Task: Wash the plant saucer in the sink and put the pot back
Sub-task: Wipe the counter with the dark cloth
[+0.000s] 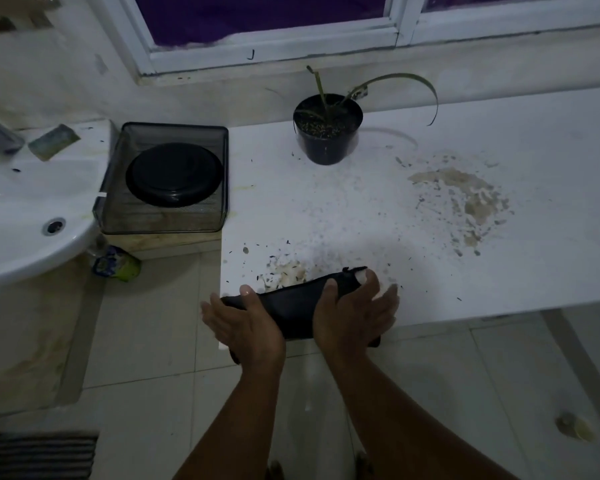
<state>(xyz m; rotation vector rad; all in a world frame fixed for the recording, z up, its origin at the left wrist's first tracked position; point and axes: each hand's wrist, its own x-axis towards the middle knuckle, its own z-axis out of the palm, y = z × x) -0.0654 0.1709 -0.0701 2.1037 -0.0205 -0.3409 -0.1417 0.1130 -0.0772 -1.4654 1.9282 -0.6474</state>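
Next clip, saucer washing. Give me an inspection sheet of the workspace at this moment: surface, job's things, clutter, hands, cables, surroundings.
Surface: white counter with scattered soil specks and brownish smears.
Job's things: black saucer lies upside down in a mesh tray beside the sink; potted plant stands upright on the counter, off the saucer.
Clutter: green sponge on the sink ledge; a packet on the floor under the basin.
Hands: left hand and right hand both hold a black cloth at the counter's front edge.
Cables: nothing seen.
Surroundings: window above, tiled floor below, striped mat at lower left.
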